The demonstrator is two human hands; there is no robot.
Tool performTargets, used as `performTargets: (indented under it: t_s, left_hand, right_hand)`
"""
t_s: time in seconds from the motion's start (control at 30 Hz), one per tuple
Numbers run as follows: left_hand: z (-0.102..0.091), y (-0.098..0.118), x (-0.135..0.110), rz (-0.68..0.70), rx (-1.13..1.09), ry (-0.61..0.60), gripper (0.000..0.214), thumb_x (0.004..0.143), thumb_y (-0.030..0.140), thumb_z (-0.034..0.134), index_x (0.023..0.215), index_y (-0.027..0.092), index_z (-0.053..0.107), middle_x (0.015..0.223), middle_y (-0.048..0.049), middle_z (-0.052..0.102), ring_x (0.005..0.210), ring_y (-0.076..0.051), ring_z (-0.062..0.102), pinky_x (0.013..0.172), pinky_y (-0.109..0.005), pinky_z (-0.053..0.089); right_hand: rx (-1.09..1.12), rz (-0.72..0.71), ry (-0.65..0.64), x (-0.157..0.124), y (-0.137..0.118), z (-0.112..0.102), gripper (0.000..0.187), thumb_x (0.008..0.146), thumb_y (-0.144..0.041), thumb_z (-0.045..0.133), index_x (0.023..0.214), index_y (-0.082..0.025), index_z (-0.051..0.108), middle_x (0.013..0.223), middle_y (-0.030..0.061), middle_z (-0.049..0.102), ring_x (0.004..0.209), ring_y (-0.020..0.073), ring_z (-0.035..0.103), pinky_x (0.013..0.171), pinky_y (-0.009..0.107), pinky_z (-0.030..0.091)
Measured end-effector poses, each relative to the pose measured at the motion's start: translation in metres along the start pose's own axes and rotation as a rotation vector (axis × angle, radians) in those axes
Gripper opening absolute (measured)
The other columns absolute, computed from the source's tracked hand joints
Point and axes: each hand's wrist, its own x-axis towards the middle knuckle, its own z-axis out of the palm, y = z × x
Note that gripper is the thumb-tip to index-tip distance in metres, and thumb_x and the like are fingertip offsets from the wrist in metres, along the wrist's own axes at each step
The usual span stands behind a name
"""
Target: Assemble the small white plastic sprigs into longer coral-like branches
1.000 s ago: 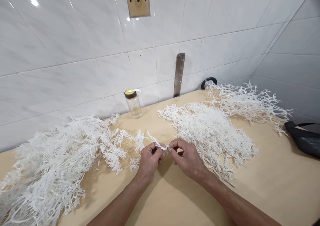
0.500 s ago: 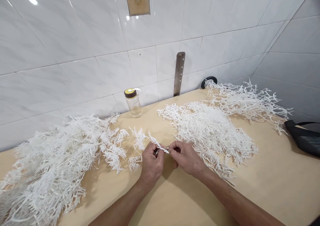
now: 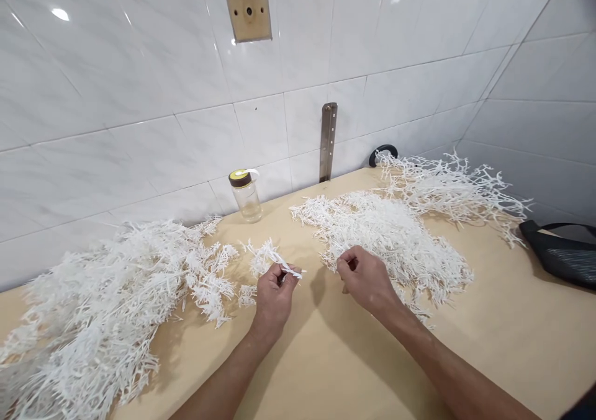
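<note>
White plastic sprig [image 3: 279, 263] sits pinched in my left hand [image 3: 274, 297] near the desk's [image 3: 326, 358] middle. My right hand [image 3: 367, 280] hovers just right of it, fingers curled narrow at the loose-pieces pile [image 3: 395, 240]; whether they hold anything, I cannot tell.

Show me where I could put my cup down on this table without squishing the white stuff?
Bare wood lies on the table in front of the left hand and right hand, and at the right between the middle pile and the black bag. The left pile is crowded; a narrow gap runs toward the jar.
</note>
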Motion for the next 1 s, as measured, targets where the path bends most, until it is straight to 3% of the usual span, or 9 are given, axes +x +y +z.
performTargets:
  t_s: [0.07,0.17,0.23,0.33,0.4,0.7,0.83,1.0]
  left_hand:
    - [0.0,0.001,0.002,-0.084,-0.064,-0.036,0.03,0.074,0.045,0.072,0.07,0.016,0.063,0.058,0.0044,0.047,0.05,-0.008,0.036,0.05,-0.022,0.027]
    - [0.001,0.001,0.004,-0.15,-0.099,-0.06,0.039,0.074,0.052,0.071,0.064,0.016,0.059,0.052,0.0064,0.038,0.048,-0.007,0.032,0.048,-0.022,0.024]
    - [0.002,0.003,0.003,-0.161,-0.102,-0.057,0.04,0.075,0.053,0.071,0.066,0.016,0.06,0.052,0.0063,0.038,0.048,-0.007,0.031,0.047,-0.021,0.024]
    - [0.003,0.005,0.001,-0.173,-0.099,-0.064,0.039,0.075,0.054,0.07,0.078,0.016,0.068,0.053,0.0064,0.038,0.049,-0.007,0.033,0.047,-0.021,0.026]
    - [0.004,0.005,0.0,-0.178,-0.095,-0.07,0.04,0.076,0.054,0.07,0.085,0.015,0.07,0.053,0.0065,0.038,0.05,-0.008,0.034,0.048,-0.021,0.026]
    - [0.008,0.011,-0.004,-0.191,-0.098,-0.073,0.037,0.072,0.049,0.073,0.088,0.016,0.073,0.056,0.0043,0.047,0.051,-0.009,0.039,0.047,-0.021,0.03]
    - [0.009,0.013,-0.004,-0.221,-0.137,-0.064,0.037,0.073,0.052,0.073,0.082,0.016,0.071,0.054,0.0048,0.046,0.049,-0.007,0.037,0.046,-0.02,0.028]
    - [0.01,0.011,-0.004,-0.272,-0.194,-0.078,0.042,0.071,0.056,0.074,0.083,0.016,0.069,0.051,0.0065,0.043,0.046,-0.007,0.036,0.044,-0.02,0.026]
  right_hand:
    - [0.012,-0.028,0.056,0.005,0.004,-0.005,0.012,0.084,-0.029,0.054,0.085,-0.02,0.06,0.066,0.0003,0.061,0.052,0.0155,0.059,0.053,0.029,0.045]
    - [0.008,-0.193,0.147,0.004,0.0,-0.007,0.017,0.083,-0.03,0.057,0.094,-0.018,0.063,0.085,0.007,0.065,0.062,0.0176,0.062,0.059,0.032,0.049]
    - [0.092,-0.211,0.075,-0.002,-0.006,-0.003,0.019,0.086,-0.033,0.056,0.094,-0.018,0.065,0.09,0.0081,0.064,0.06,0.0166,0.062,0.055,0.031,0.05]
    - [0.315,-0.086,-0.176,-0.013,-0.017,0.007,0.027,0.09,-0.042,0.055,0.098,-0.019,0.067,0.079,0.0023,0.063,0.044,0.0115,0.056,0.044,0.028,0.048]
    - [0.412,-0.043,-0.266,-0.019,-0.022,0.014,0.029,0.09,-0.044,0.057,0.102,-0.02,0.067,0.076,-0.0002,0.062,0.04,0.0096,0.053,0.042,0.026,0.048]
    - [0.654,0.018,-0.372,-0.018,-0.018,0.027,0.033,0.087,-0.05,0.063,0.089,-0.017,0.069,0.064,-0.0027,0.057,0.045,0.0085,0.047,0.041,0.022,0.046]
    - [0.717,0.007,-0.407,-0.018,-0.015,0.03,0.032,0.085,-0.048,0.066,0.096,-0.018,0.068,0.073,0.0003,0.064,0.053,0.0111,0.054,0.043,0.022,0.048]
    - [0.759,0.027,-0.439,-0.017,-0.015,0.034,0.035,0.082,-0.053,0.067,0.087,-0.018,0.066,0.07,0.0001,0.064,0.052,0.0113,0.054,0.042,0.022,0.045]
